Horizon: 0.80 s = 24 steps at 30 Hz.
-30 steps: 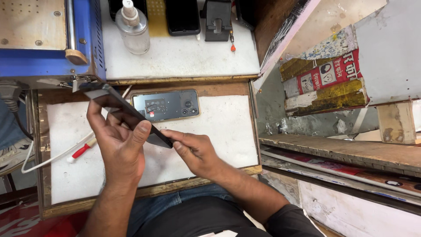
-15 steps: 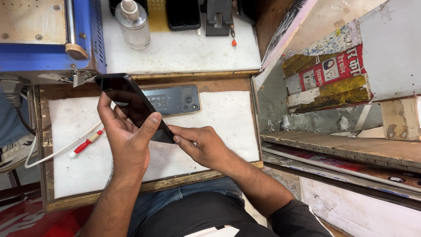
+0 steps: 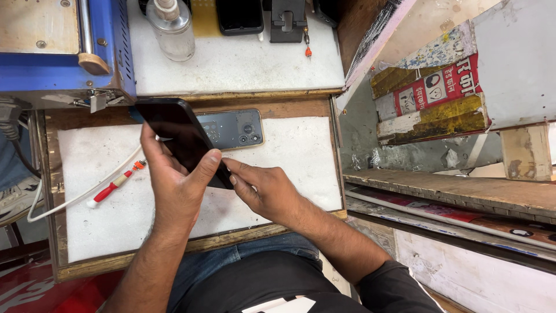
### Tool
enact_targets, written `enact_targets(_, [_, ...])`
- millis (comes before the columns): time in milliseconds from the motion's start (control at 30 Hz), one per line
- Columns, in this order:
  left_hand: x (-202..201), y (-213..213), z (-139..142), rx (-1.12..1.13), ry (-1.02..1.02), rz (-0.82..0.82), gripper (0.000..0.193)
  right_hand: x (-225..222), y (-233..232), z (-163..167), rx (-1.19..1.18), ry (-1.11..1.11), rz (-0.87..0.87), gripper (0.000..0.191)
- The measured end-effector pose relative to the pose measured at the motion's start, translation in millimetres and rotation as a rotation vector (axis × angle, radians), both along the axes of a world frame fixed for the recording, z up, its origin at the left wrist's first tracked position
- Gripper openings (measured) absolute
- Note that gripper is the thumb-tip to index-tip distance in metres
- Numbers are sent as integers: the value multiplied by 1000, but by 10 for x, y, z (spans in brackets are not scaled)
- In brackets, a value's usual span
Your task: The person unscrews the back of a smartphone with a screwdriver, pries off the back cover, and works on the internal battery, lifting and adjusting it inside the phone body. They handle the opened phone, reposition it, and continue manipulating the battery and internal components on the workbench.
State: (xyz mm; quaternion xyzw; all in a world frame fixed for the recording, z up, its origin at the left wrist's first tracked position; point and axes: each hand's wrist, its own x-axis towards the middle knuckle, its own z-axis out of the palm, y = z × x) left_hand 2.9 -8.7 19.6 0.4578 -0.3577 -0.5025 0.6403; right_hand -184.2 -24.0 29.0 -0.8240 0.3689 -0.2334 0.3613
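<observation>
**Black phone held over the white work mat, both hands on it**

The left hand (image 3: 174, 185) grips a black phone (image 3: 176, 130) screen-up, tilted, above the white mat (image 3: 289, 156). Its fingers curl round the phone's far long edge from underneath, and the thumb (image 3: 204, 164) lies across the near edge, so the phone is clamped between thumb and fingers. The phone's upper end sticks out past the fingertips toward the blue machine (image 3: 63, 46); its lower end is hidden behind the thumb and the other hand.

The right hand (image 3: 263, 191) comes in from the right, fingers drawn together, with the fingertips (image 3: 230, 171) pressed at the phone's lower corner, touching the left thumb. Whether it pinches the phone's edge or only presses against it cannot be told.

Just beyond the left fingers, partly covered by the held phone, a second phone (image 3: 234, 128) lies flat on the mat, back up, dark grey with camera lenses showing. To the left of the left wrist, a small red-handled tool (image 3: 113, 185) lies on the mat beside a white cable (image 3: 63, 200).

Farther off, past the second phone, a raised white shelf (image 3: 243, 64) carries a clear bottle (image 3: 171, 29) and a dark phone (image 3: 238, 16).
</observation>
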Motion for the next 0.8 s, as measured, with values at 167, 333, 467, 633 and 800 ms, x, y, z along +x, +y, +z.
enact_targets(167, [-30,-4,-34,8,-21,-39,95,-6,-14,14,170,116,-73,44])
enact_targets(333, [-114,15,-78,-11,-64,-155,93,-14,-108,100,3,3,-107,48])
enact_targets(467, [-141,60,-112,-71,-160,-215,101,-47,-151,167,-39,-87,-130,43])
enact_targets(633, [-157,64,-160,-135,-576,-140,113,-68,-178,211,44,-111,-164,34])
enact_targets(800, [-209,70,-218,-142,-704,-133,115,-165,-179,283,-104,-117,-140,26])
